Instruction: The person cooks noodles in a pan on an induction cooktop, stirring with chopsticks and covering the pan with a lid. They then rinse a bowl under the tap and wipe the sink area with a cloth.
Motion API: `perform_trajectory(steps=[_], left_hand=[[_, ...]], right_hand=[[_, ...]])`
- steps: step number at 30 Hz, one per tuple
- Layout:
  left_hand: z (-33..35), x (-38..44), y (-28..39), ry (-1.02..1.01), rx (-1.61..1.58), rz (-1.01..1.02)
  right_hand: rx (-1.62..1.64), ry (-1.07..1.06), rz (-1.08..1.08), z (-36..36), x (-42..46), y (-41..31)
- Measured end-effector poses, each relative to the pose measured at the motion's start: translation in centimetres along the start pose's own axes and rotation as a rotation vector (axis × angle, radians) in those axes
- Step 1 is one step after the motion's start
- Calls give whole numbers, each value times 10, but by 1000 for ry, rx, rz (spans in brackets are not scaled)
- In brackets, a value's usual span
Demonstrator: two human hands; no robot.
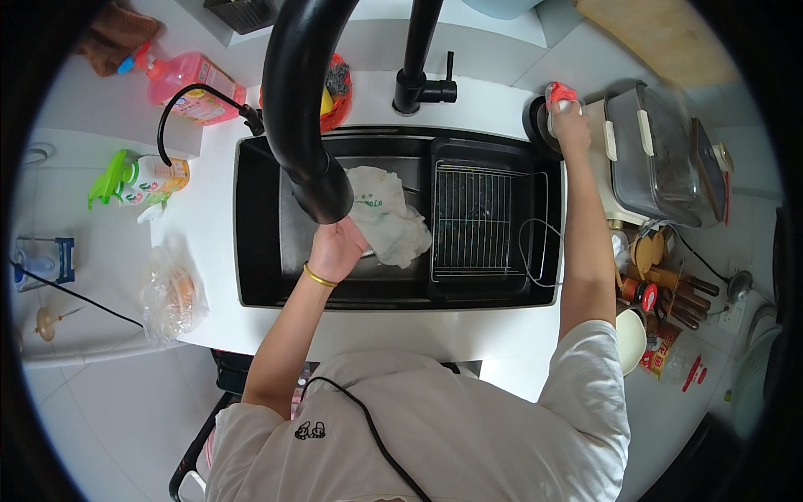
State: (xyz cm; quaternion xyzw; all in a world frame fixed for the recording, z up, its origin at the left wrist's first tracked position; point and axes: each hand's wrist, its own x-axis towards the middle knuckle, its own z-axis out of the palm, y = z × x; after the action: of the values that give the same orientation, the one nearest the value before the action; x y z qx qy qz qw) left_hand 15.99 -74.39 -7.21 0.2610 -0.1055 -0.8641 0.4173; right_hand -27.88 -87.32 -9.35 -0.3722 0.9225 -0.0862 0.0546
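My left hand [339,250] is over the black sink [257,219], palm turned up, just below the end of a thick black curved spout [323,194]. The spout hides its fingers, so any grip there is unclear. Beside the thumb lies a crumpled off-white cloth [389,213] with green print. My right hand [572,128] reaches past the sink's far right corner. Its fingers are closed on a small red-and-white object [561,93], partly covered by the hand. A round black container [535,119] stands right beside it.
A wire rack [473,219] sits in a dark tray on the sink's right side. Behind are a black faucet [411,94] and a red basket [340,110] with a scourer. Pump bottles [194,88] and a plastic bag [172,301] stand left; a lidded grey bin [655,157] is right.
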Motion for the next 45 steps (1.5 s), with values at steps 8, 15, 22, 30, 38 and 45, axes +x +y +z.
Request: perform_trajectory(steps=[8, 15, 22, 30, 38, 45], left_hand=[[-12, 7, -6, 38, -103, 14], [-14, 9, -1, 220, 36, 28], [-7, 14, 6, 199, 99, 58], [-15, 15, 11, 173, 162, 54], [-80, 14, 29, 225, 314, 200], [-57, 52, 24, 385, 346, 48]], right_hand=[[-10, -80, -56, -14, 18, 9], [249, 190, -1037, -13, -69, -87], [-284, 338, -1196, 13, -75, -124], [207, 245, -932, 26, -128, -111], [898, -885, -575, 73, -268, -151], [791, -377, -354, 71, -358, -222]])
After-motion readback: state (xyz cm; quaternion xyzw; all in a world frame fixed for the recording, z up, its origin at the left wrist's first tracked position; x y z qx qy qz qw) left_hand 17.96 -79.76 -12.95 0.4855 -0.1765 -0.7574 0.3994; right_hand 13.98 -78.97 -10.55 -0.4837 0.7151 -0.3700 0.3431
